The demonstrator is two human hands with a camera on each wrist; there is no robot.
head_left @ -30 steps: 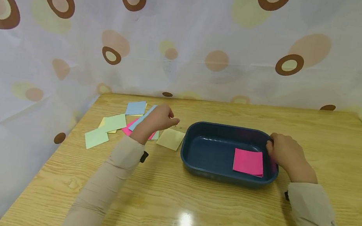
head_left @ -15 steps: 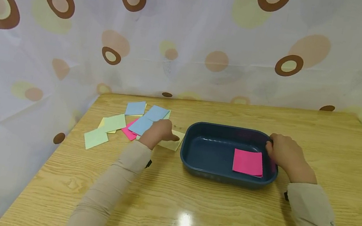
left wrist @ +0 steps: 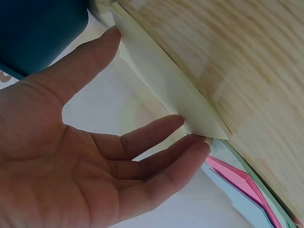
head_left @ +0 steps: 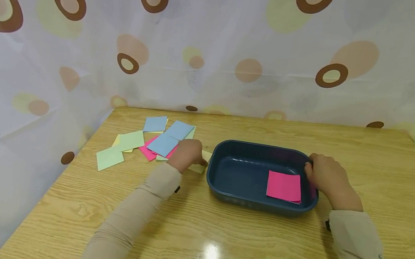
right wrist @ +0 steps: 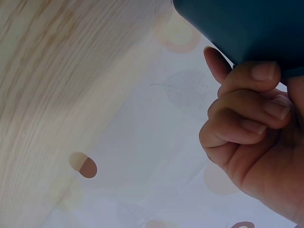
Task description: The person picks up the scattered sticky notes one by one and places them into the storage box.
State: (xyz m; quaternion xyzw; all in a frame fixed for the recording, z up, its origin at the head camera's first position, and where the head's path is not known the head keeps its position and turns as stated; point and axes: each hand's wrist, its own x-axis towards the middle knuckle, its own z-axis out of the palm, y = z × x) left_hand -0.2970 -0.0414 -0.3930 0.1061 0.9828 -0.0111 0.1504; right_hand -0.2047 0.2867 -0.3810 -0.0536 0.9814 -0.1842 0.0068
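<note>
My left hand (head_left: 189, 154) is over a pale yellow sticky note (head_left: 197, 167) just left of a dark blue plastic tray (head_left: 241, 198). In the left wrist view, the thumb (left wrist: 102, 50) touches one end of that note and fingertips touch the other, spread wide apart. My right hand (head_left: 328, 178) grips the tray's right rim; in the right wrist view its fingers (right wrist: 249, 107) are curled beside the tray wall. Inside the tray, toward the right, lies a small stack of pink sticky notes (head_left: 285, 186).
Left of my left hand are scattered blue notes (head_left: 164, 143), pink notes (head_left: 147, 151), green notes (head_left: 110, 158) and a partly covered yellow note (head_left: 118, 139). They lie on a wooden table (head_left: 254, 245). A patterned curtain (head_left: 226, 37) hangs behind the table.
My left hand has moved right and down, from over the blue notes to the pale yellow note, uncovering the blue ones. The right hand and the tray have stayed in place.
</note>
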